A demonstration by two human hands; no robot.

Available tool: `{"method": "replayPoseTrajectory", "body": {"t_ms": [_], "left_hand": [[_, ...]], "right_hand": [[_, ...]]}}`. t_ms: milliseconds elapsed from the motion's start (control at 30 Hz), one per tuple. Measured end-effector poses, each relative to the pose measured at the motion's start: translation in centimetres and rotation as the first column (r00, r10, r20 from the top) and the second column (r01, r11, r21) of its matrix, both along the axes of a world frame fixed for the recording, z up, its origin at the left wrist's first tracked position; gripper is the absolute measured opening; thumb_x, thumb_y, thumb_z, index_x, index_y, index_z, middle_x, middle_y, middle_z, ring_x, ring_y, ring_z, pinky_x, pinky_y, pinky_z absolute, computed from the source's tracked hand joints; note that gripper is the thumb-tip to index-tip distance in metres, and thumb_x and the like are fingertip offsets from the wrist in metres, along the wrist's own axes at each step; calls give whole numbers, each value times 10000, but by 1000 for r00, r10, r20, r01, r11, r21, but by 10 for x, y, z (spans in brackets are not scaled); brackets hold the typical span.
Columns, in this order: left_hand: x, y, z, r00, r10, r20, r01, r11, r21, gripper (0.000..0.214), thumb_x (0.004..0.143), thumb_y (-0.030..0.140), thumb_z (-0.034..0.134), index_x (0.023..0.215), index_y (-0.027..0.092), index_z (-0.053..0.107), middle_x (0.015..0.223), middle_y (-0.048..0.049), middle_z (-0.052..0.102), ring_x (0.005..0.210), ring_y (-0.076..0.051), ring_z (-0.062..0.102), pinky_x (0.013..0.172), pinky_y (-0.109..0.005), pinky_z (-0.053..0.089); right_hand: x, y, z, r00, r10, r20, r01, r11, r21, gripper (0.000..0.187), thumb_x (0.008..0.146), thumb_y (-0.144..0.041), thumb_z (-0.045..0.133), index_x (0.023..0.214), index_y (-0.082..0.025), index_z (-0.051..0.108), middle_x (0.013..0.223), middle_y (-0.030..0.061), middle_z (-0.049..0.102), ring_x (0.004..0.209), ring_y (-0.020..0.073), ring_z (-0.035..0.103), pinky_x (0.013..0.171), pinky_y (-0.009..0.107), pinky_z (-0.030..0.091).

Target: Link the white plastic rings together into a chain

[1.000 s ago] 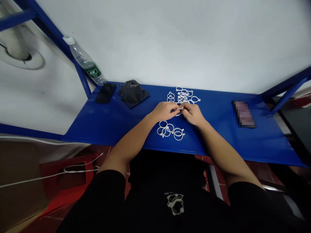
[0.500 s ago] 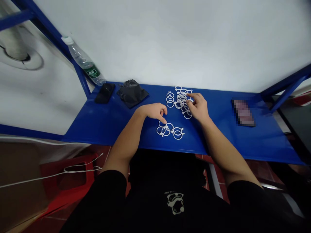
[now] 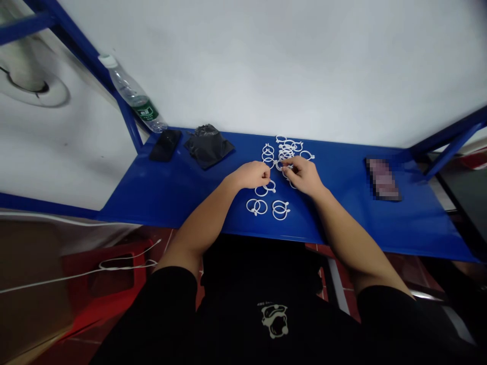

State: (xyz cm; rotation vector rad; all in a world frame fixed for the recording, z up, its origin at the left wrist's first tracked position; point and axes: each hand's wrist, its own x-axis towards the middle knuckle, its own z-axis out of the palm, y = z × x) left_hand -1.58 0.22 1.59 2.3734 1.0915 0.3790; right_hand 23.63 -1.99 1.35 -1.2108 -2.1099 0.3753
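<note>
Several white curtain rings with small eyelets lie on the blue table. My left hand (image 3: 255,175) is closed, with two linked or overlapping curtain rings (image 3: 262,191) hanging below its fingertips. At the near edge of the main pile of curtain rings (image 3: 288,148), my right hand (image 3: 303,175) has thumb and forefinger pinched around a ring; its other fingers are curled. Closer to me lie a pair of overlapping rings (image 3: 251,209) on the left and a second pair (image 3: 280,215) on the right. A short column of rings (image 3: 268,156) lies left of the pile.
On the left of the blue table (image 3: 213,203) are a crumpled black plastic bag (image 3: 208,147), a black phone (image 3: 165,145) and a clear bottle (image 3: 133,96) leaning by the frame. A pixelated flat object (image 3: 383,179) lies at right. The white wall (image 3: 266,66) rises behind.
My left hand has moved up and right, carrying rings away from the near group. My right hand has shifted slightly left and nearer; one ring now lies apart on the pile's right.
</note>
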Motion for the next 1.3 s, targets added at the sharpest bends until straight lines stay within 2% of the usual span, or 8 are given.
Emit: {"method": "replayPoseTrajectory", "body": {"t_ms": [167,300,367,500,600,733,1133,1300], "left_hand": [[6,-4,3,973,186,138,-208,963,174,110,998,204,703,889,217,715,1018,-63,773,857,-207,703,735,-329,478],[12,-7,3,929,279,244,-326,928,180,64,1062,217,668,1013,228,709,943,-44,786,858,-219,723,765,-328,496],[13,-8,3,919,291,267,-342,924,170,68,1067,226,679,1119,230,723,897,-31,787,838,-219,733,770,-323,502],[14,-9,3,934,204,293,-267,944,194,263,1053,246,725,1314,224,730,933,-26,806,855,-195,750,781,-298,499],[14,-10,3,949,140,284,-204,956,212,149,1079,287,697,1181,211,774,896,-26,803,821,-179,743,754,-289,480],[15,-13,4,958,114,262,-174,959,222,158,1099,320,660,1049,208,760,869,-25,799,797,-178,734,733,-292,465],[14,-13,7,962,102,251,-143,978,150,196,1130,319,590,1044,212,729,836,-15,780,738,-169,699,716,-300,448],[16,-13,4,978,88,191,-122,977,174,183,1126,326,605,1041,217,724,829,-9,766,750,-177,698,709,-307,444]], "right_hand": [[-3,-5,6,992,122,36,-120,991,-58,347,1063,-455,562,1131,-229,816,1056,94,841,895,263,745,831,397,559],[-5,-6,8,989,130,75,-122,987,-103,405,1046,-601,616,960,-235,766,880,59,799,757,225,690,718,353,494],[-6,-6,8,990,116,78,-108,989,-103,443,1074,-612,568,888,-240,720,798,46,756,713,215,658,686,344,464],[-5,-6,9,997,72,14,-70,993,-91,414,1115,-565,496,1006,-234,720,846,61,772,743,227,676,700,344,476],[-4,-6,7,997,66,-32,-68,993,-92,371,1113,-517,487,1089,-227,717,924,77,806,785,245,716,748,357,514],[-2,-5,3,991,107,-76,-113,991,-73,345,1110,-464,470,1083,-221,713,966,88,821,818,257,744,787,371,549],[0,-9,7,982,151,-115,-159,984,-73,336,1121,-423,471,1177,-219,732,924,70,814,795,238,750,773,359,545],[-1,-7,6,991,101,-91,-108,991,-76,271,1019,-297,503,1085,-214,753,841,54,801,756,240,733,756,357,544]]}}
